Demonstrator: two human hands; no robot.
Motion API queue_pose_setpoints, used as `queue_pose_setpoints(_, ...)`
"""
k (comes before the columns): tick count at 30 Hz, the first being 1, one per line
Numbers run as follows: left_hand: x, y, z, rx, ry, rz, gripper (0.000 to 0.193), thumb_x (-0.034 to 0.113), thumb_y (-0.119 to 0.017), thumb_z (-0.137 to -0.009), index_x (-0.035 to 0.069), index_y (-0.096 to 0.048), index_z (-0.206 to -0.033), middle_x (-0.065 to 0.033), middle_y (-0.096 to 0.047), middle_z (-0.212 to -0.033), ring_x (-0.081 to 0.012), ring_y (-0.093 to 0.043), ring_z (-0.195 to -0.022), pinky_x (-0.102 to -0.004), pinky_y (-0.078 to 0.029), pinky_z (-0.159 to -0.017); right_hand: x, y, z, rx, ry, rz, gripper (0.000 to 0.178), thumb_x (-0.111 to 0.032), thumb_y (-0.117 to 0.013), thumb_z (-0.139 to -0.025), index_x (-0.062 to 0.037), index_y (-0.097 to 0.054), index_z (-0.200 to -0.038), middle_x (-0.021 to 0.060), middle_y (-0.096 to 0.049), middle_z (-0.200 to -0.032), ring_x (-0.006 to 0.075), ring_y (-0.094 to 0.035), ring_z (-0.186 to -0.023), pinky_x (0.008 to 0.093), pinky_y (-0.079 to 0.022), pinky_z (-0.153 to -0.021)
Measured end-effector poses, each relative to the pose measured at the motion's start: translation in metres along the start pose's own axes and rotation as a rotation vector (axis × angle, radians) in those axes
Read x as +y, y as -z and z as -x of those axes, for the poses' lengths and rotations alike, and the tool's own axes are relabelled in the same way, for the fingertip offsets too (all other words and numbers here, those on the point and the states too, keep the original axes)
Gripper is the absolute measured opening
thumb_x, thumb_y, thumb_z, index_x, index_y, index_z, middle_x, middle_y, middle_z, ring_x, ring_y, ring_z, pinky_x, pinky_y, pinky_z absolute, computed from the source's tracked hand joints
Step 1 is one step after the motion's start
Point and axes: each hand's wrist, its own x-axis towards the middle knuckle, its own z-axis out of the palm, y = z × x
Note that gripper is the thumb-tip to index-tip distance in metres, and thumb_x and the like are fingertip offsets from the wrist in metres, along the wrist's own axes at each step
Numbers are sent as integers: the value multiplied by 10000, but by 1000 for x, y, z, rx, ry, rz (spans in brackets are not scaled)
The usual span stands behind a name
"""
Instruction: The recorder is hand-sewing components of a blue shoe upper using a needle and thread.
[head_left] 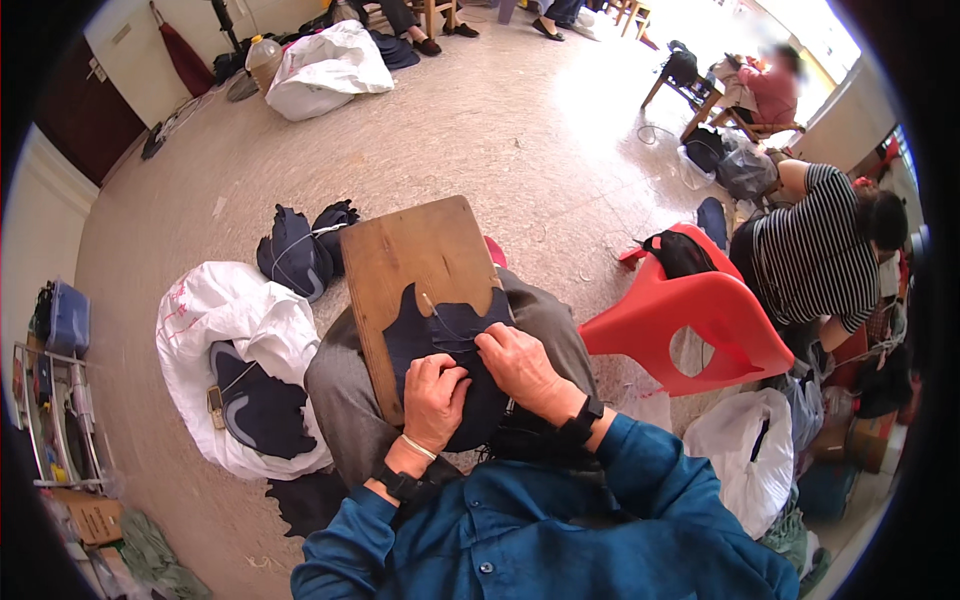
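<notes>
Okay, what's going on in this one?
A seated person has the left hand and right hand on a dark cloth, partly over a wooden board on their lap. Exactly what they grip is unclear. A white sack with dark pieces sits to the left, a red seat to the right.

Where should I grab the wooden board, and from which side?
Probably by the far edge of the wooden board, coming from the front. That flat end looks bare, while the dark cloth, left hand and right hand crowd the nearer part.
</notes>
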Motion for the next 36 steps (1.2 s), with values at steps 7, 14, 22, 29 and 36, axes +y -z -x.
queue_pose_setpoints(7,-2,-5,8,0,-57,-78,264,116,-760,-810,70,-723,-1067,-95,-616,-1131,-295,-583,-1072,-443,-451,-938,1,9,-17,-283,203,299,110,-136,-642,-845,-52,-602,-904,99,-588,-857,243,-679,-778,357,-573,-675)
queue_pose_setpoints(14,3,-6,15,-161,-97,-185,374,251,-742,-852,125,-703,-1202,-68,-588,-1245,-252,-522,-1209,-512,-333,-1068,-1,10,-29,-389,333,416,103,-127,-622,-853,-31,-622,-889,116,-591,-873,251,-675,-762,367,-551,-663)
queue_pose_setpoints(22,4,-8,14,-148,-89,-194,383,234,-744,-862,130,-695,-1227,-75,-583,-1247,-265,-527,-1212,-510,-334,-1067,11,1,-23,-305,36,2,101,-91,-668,-805,-28,-606,-855,132,-589,-949,323,-626,-914,427,-477,-808)
queue_pose_setpoints(29,3,-8,15,-147,-98,-200,382,235,-741,-865,129,-695,-1229,-78,-575,-1250,-272,-521,-1217,-514,-334,-1068,18,12,-22,-421,-154,-303,85,-83,-653,-818,-42,-615,-881,117,-594,-1050,307,-594,-1033,419,-437,-880)
queue_pose_setpoints(36,3,-8,15,-135,-97,-202,379,238,-744,-857,134,-698,-1218,-80,-571,-1236,-274,-521,-1206,-505,-343,-1064,15,12,-17,-426,-170,-273,118,-76,-666,-822,-50,-615,-926,115,-589,-1072,304,-581,-1067,406,-435,-908)
